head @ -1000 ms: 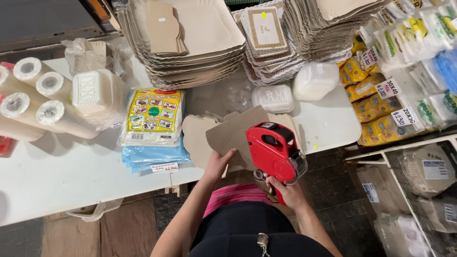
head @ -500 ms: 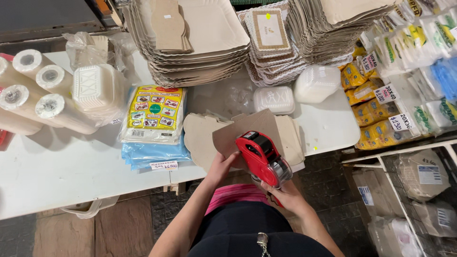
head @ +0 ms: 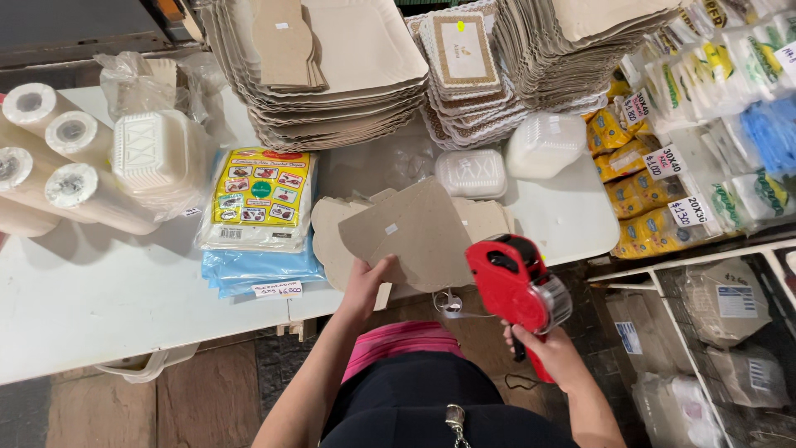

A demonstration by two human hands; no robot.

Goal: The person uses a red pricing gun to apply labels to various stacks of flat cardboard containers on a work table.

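Lifted clear of the brown shaped cardboard sheet [head: 410, 236]: red plastic price-label gun [head: 518, 286], now at four o'clock, gripped in closed right hand [head: 554, 357]. Left hand [head: 369, 280] pinching sheet's near edge, steadying it atop card pile at white table [head: 108, 299] edge.
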